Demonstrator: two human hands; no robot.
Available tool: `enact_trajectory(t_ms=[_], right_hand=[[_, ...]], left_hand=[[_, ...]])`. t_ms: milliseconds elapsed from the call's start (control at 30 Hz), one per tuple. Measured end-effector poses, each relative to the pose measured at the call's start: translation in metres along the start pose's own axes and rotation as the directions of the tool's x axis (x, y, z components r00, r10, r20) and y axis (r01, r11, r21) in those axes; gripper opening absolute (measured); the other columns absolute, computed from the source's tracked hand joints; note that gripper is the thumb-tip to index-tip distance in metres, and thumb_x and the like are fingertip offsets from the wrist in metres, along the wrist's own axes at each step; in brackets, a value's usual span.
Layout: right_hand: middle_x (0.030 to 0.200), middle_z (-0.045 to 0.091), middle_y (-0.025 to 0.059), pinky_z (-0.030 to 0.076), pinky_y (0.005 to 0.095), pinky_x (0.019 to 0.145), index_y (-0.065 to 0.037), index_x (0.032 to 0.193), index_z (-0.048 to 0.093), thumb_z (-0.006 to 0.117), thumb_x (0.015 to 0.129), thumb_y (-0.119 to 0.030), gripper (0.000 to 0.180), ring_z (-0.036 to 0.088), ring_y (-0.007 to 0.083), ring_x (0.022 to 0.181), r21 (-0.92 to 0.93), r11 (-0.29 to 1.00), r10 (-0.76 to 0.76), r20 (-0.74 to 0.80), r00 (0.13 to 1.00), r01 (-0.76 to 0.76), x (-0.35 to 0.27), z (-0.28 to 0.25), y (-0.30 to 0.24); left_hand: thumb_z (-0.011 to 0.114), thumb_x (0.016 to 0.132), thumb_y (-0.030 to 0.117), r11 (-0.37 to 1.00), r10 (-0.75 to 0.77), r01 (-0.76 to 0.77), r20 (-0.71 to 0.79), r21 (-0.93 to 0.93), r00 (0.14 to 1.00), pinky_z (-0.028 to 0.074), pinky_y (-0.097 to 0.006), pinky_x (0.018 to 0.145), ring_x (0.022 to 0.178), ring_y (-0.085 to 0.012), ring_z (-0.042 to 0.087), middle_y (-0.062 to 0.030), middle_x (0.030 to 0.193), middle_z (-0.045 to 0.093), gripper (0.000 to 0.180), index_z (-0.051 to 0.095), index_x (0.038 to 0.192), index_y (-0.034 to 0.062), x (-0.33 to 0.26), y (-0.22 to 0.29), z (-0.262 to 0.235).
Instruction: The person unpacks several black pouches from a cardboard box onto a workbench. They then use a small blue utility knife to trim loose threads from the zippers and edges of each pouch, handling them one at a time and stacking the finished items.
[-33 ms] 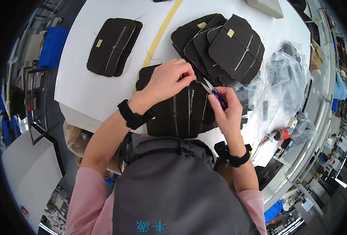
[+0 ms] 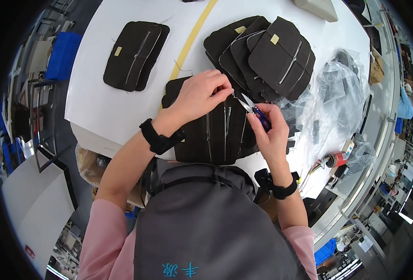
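Note:
A dark zippered fabric panel [image 2: 218, 135] lies flat in front of me, close to the table's near edge. Over its upper part, my left hand [image 2: 204, 91] is closed in a pinch at the panel's far edge. A thin pale thread [image 2: 234, 94] shows just below those fingertips. My right hand [image 2: 270, 128] grips small blue-handled thread snips [image 2: 259, 113]. Their pointed blades are parted and aim up and left, a short way from the pinching fingers. My palms hide part of the panel and of the snips' handles.
Several similar dark zippered panels [image 2: 281, 58] are fanned in a pile beyond my hands. Another small stack [image 2: 134, 56] lies far left, past a yellow tape line [image 2: 192, 39]. Clear plastic bags [image 2: 339, 93] cover the right side, near a red can [image 2: 338, 159].

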State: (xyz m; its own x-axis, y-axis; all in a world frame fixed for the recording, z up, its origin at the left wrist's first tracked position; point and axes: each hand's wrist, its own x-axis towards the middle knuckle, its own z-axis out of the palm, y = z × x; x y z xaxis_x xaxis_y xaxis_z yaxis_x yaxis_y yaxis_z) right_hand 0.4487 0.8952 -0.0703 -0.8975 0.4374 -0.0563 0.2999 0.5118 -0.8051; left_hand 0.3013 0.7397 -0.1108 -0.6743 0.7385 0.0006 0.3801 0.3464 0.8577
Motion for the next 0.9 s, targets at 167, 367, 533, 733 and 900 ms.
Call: enact_trajectory(t_ms=[167,367,533,733,900], right_hand=[[0.085,0.061,0.0048,0.047,0.0235,0.062,-0.002,0.099,0.065,0.076,0.082,-0.01,0.022,0.058,0.0108,0.071,0.117,0.992,0.047,-0.038,0.998,-0.042,-0.003,0.002,0.012],[0.084,0.062,0.003,0.046,0.023,0.059,-0.004,0.098,0.068,0.079,0.079,-0.012,0.023,0.058,0.0095,0.067,0.029,0.999,0.025,-0.024,0.999,-0.024,-0.002,-0.001,0.006],[0.081,0.061,0.0041,0.047,0.0236,0.056,-0.006,0.096,0.07,0.081,0.076,-0.014,0.024,0.059,0.013,0.061,-0.103,0.991,-0.091,-0.04,0.995,0.086,0.002,0.004,0.005],[0.081,0.062,0.0032,0.048,0.0247,0.055,-0.007,0.094,0.071,0.081,0.075,-0.015,0.023,0.06,0.0152,0.059,-0.133,0.99,-0.061,-0.06,0.996,0.053,0.007,0.006,0.005],[0.081,0.063,0.002,0.047,0.0266,0.054,-0.009,0.092,0.071,0.081,0.074,-0.017,0.022,0.061,0.0171,0.06,-0.233,0.964,-0.155,-0.094,0.983,0.13,0.01,0.01,0.002]], left_hand=[[0.069,0.085,0.017,0.999,0.006,-0.004,0.06,-0.043,0.998,0.042,-0.029,0.061,0.065,-0.0163,0.053,-0.0036,0.077,0.055,0.013,0.064,0.083,0.0055,0.001,0.008,-0.003],[0.065,0.088,0.012,0.999,0.022,-0.019,0.048,-0.049,0.999,0.043,-0.029,0.061,0.065,-0.0166,0.053,-0.0042,0.079,0.054,0.011,0.059,0.085,0.0034,0.002,0.003,0.001],[0.062,0.091,0.013,0.985,-0.061,0.07,0.061,-0.158,0.996,0.043,-0.031,0.062,0.067,-0.0172,0.053,-0.0071,0.08,0.055,0.013,0.058,0.089,0.0015,0.0,0.002,0.001],[0.053,0.097,0.019,0.99,0.015,0.0,0.103,-0.138,0.995,0.044,-0.031,0.064,0.07,-0.0175,0.055,-0.0081,0.081,0.057,0.023,0.06,0.09,-0.0011,0.005,-0.007,-0.004],[0.05,0.099,0.019,0.959,-0.124,0.164,0.18,-0.233,0.976,0.048,-0.029,0.072,0.076,-0.0154,0.059,-0.0075,0.084,0.062,0.026,0.061,0.092,-0.0026,0.007,-0.004,-0.009]])
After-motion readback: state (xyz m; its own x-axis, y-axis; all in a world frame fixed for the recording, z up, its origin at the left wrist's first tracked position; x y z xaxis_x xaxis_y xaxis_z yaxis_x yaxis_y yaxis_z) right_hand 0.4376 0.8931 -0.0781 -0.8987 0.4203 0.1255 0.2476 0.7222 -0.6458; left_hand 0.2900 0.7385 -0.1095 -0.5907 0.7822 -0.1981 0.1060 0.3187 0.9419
